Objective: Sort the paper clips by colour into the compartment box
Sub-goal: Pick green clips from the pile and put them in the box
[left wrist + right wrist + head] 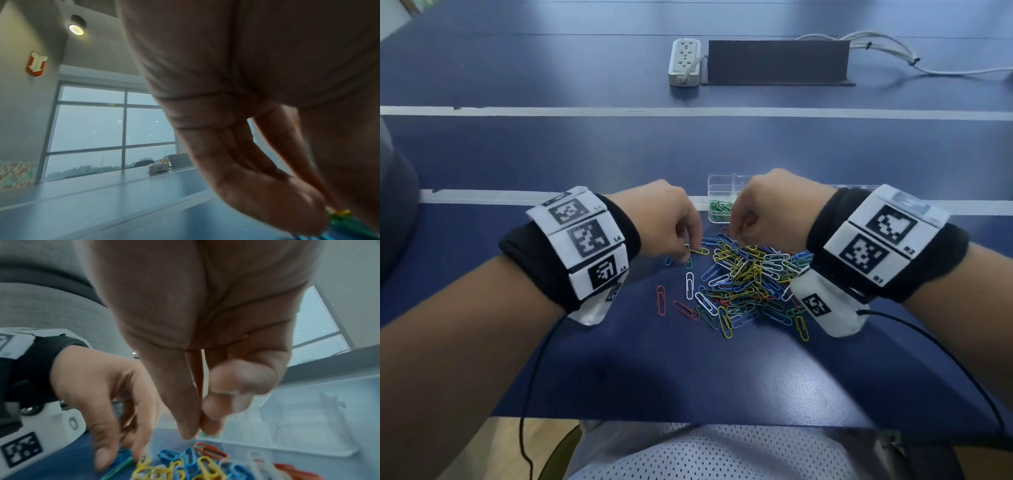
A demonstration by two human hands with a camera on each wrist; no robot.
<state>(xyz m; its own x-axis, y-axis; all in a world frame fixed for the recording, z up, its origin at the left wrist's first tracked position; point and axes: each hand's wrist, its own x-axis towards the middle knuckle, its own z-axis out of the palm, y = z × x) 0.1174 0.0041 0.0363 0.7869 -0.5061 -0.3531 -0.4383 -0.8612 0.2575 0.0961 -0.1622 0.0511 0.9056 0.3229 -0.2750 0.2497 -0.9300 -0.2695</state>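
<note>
A heap of mixed-colour paper clips [743, 277] lies on the blue table between my wrists. Just behind it stands the clear compartment box [717, 181]; one cell holds green clips [719, 207]. My left hand [686, 255] reaches down at the heap's left edge, thumb and forefinger closing on a green clip [121, 467] that lies on the table. My right hand [197, 433] hovers over the far side of the heap near the box, thumb and forefinger pinched on a small pale green clip [208, 434]. In the left wrist view the fingertips [308, 209] meet beside green and yellow clips [339, 216].
A few stray clips, red [661, 299] and white [689, 286], lie left of the heap. At the far side of the table sit a white power strip [685, 61], a dark panel [777, 61] and white cables [893, 48]. The table's near edge is close to my body.
</note>
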